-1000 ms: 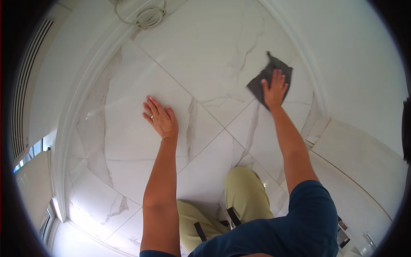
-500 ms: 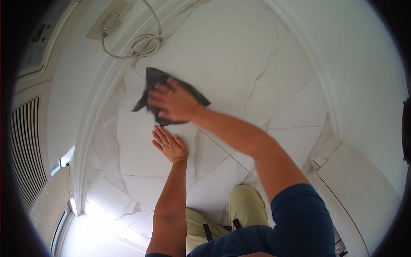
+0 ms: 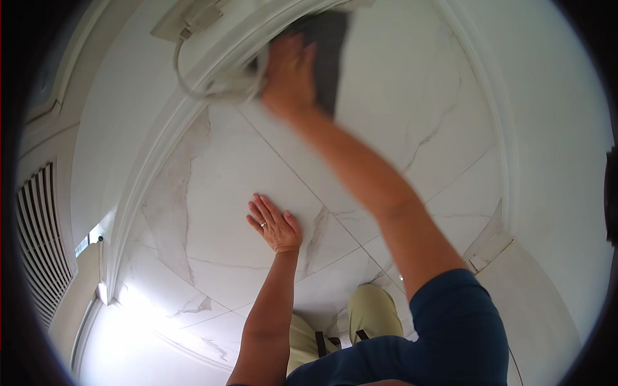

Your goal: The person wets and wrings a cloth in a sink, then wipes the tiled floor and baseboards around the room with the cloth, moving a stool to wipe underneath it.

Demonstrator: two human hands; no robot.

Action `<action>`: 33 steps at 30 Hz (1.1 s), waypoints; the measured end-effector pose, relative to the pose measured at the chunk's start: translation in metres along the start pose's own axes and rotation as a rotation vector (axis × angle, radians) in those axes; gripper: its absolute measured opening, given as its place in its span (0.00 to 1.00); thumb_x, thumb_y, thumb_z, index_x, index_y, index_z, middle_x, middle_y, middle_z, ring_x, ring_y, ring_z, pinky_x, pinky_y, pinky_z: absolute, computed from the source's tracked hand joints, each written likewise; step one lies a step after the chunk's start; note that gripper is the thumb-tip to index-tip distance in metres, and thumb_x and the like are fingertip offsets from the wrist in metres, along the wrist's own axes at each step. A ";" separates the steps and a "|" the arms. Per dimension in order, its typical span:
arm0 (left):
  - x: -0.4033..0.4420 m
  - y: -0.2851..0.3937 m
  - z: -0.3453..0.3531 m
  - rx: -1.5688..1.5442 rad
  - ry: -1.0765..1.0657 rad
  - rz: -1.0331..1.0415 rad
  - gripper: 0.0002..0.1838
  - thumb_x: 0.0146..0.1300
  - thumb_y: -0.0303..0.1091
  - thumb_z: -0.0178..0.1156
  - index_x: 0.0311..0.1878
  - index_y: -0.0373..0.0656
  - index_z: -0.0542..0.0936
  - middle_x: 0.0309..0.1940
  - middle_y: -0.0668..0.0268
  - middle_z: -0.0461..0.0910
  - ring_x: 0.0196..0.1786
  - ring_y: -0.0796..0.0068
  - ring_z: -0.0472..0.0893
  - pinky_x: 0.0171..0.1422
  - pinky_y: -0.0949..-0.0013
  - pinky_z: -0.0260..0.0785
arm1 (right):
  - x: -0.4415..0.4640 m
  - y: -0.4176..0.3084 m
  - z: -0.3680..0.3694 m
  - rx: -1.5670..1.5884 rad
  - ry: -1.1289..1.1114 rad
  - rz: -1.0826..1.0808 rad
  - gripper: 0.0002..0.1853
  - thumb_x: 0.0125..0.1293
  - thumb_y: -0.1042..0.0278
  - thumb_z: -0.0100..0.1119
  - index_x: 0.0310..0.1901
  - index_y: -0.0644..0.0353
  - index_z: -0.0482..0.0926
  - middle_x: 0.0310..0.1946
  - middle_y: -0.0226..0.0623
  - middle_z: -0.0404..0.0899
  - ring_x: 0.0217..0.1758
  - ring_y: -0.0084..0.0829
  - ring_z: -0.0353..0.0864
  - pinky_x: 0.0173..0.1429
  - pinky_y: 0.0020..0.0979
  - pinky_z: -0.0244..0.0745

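Note:
A dark grey cloth (image 3: 330, 55) lies on the floor at the top of the view, against the left-hand skirting. My right hand (image 3: 288, 80) presses on it with the palm down, holding the cloth under its fingers. The hand is a little blurred. Beside it, partly behind the hand, are blurred loops of a pale power cable (image 3: 178, 63). My left hand (image 3: 277, 229) rests flat on the white marble-look tiles (image 3: 232, 167), fingers stretched out, with a ring on one finger and nothing held.
A plug in a wall socket (image 3: 198, 15) sits above the cable at the upper left. White skirting (image 3: 168, 122) curves along the wall. A slatted vent (image 3: 45, 238) stands at the left edge. My knees (image 3: 375, 312) are on the floor at the bottom.
My right hand has slid the cloth forward, up the view to the skirting and the cable loops. My left hand stays flat on the floor. The view has shifted slightly.

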State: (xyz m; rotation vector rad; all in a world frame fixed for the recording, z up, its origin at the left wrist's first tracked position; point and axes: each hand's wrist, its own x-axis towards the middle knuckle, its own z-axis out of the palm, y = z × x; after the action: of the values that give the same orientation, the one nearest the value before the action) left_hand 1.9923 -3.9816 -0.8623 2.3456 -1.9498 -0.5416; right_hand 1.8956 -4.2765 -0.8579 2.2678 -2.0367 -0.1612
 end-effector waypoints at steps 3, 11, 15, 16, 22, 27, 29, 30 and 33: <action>-0.006 -0.004 0.000 0.032 0.011 0.008 0.37 0.68 0.45 0.35 0.74 0.36 0.42 0.77 0.55 0.38 0.78 0.54 0.34 0.77 0.47 0.19 | -0.080 -0.101 -0.012 0.778 -0.057 -0.503 0.34 0.66 0.47 0.46 0.68 0.60 0.60 0.70 0.53 0.55 0.74 0.51 0.50 0.73 0.56 0.45; -0.004 -0.004 -0.002 0.059 -0.005 0.025 0.37 0.68 0.47 0.35 0.74 0.35 0.42 0.77 0.54 0.39 0.78 0.55 0.36 0.77 0.48 0.21 | -0.028 0.087 0.016 0.586 0.090 -0.315 0.31 0.66 0.39 0.45 0.64 0.49 0.67 0.60 0.37 0.73 0.61 0.40 0.72 0.60 0.45 0.66; -0.004 -0.004 -0.003 0.068 0.022 0.055 0.36 0.69 0.46 0.35 0.75 0.36 0.42 0.77 0.56 0.39 0.78 0.55 0.36 0.77 0.49 0.22 | -0.006 0.236 0.028 0.247 0.170 0.173 0.37 0.64 0.33 0.44 0.68 0.50 0.63 0.67 0.40 0.64 0.68 0.43 0.64 0.66 0.47 0.61; -0.003 -0.005 -0.002 0.078 0.033 0.056 0.36 0.70 0.47 0.34 0.75 0.36 0.42 0.77 0.56 0.39 0.78 0.55 0.36 0.77 0.49 0.22 | -0.016 0.258 0.017 0.305 0.068 0.272 0.37 0.68 0.37 0.39 0.70 0.55 0.58 0.70 0.43 0.57 0.73 0.45 0.55 0.72 0.49 0.48; -0.004 -0.007 -0.001 0.087 0.018 0.063 0.37 0.69 0.46 0.35 0.75 0.36 0.40 0.77 0.55 0.37 0.79 0.55 0.34 0.77 0.49 0.20 | -0.221 0.383 0.063 0.209 0.254 0.604 0.35 0.65 0.39 0.51 0.69 0.50 0.63 0.67 0.44 0.64 0.71 0.45 0.60 0.70 0.45 0.58; -0.002 -0.006 0.001 0.079 0.089 0.081 0.36 0.71 0.50 0.32 0.75 0.40 0.41 0.77 0.61 0.37 0.79 0.58 0.36 0.77 0.51 0.22 | -0.383 0.425 0.073 0.137 0.004 1.429 0.40 0.66 0.32 0.40 0.72 0.51 0.53 0.73 0.43 0.52 0.75 0.45 0.49 0.73 0.54 0.48; -0.004 -0.009 0.001 0.097 0.096 0.086 0.36 0.71 0.50 0.32 0.75 0.40 0.42 0.77 0.61 0.38 0.79 0.58 0.36 0.77 0.51 0.23 | -0.330 0.416 0.071 0.060 0.015 1.498 0.38 0.66 0.34 0.43 0.67 0.56 0.62 0.68 0.47 0.60 0.72 0.47 0.56 0.69 0.57 0.52; -0.002 -0.008 0.004 0.106 0.121 0.084 0.35 0.71 0.50 0.32 0.75 0.40 0.42 0.77 0.61 0.38 0.79 0.58 0.37 0.77 0.50 0.24 | -0.286 0.400 0.061 0.137 0.118 1.243 0.32 0.65 0.39 0.46 0.59 0.59 0.71 0.61 0.48 0.68 0.67 0.49 0.63 0.64 0.60 0.56; -0.001 -0.008 0.006 0.125 0.153 0.094 0.35 0.71 0.50 0.31 0.75 0.41 0.42 0.77 0.61 0.39 0.78 0.57 0.39 0.78 0.50 0.26 | -0.159 0.297 0.059 0.086 0.335 0.702 0.32 0.64 0.41 0.45 0.58 0.62 0.70 0.61 0.51 0.67 0.66 0.53 0.63 0.66 0.63 0.52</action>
State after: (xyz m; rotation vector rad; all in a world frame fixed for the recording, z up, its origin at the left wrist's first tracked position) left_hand 1.9982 -3.9779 -0.8697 2.2736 -2.0653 -0.2334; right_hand 1.5785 -4.1497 -0.8723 1.3557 -2.5039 0.3347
